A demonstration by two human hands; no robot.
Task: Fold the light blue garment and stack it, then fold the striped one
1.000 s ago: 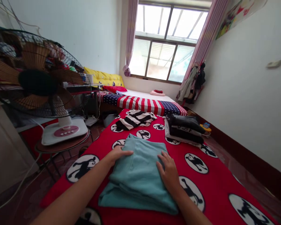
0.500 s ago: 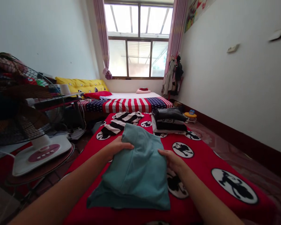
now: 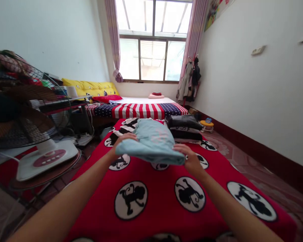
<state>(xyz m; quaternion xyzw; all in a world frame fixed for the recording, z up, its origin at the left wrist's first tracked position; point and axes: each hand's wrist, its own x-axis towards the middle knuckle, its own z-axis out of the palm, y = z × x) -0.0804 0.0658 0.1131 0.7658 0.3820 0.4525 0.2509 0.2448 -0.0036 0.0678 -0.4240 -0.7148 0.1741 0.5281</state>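
Note:
A folded light-blue shirt point(image 3: 151, 141) with a faint pink print hangs in the air over the red blanket point(image 3: 161, 195). My left hand point(image 3: 122, 143) grips its left edge, thumb and fingers closed on the cloth. On the opposite edge my right hand point(image 3: 188, 156) holds the fabric in the same way. Behind the shirt, partly covered by it, lies a black-and-white striped garment point(image 3: 121, 130). Just to the right of the shirt stands a stack of folded dark clothes point(image 3: 187, 129).
On the left, an electric fan point(image 3: 47, 156) rests on a round stool. A bed with a striped, starred cover point(image 3: 138, 110) stands under the window. To the right are a small yellow stool point(image 3: 207, 123) on the floor and a coat rack with clothes point(image 3: 189, 79) by the wall.
Both hands have lifted the shirt and carried it forward, away from me. It has been turned over, so a pink print shows and it now covers part of the striped garment.

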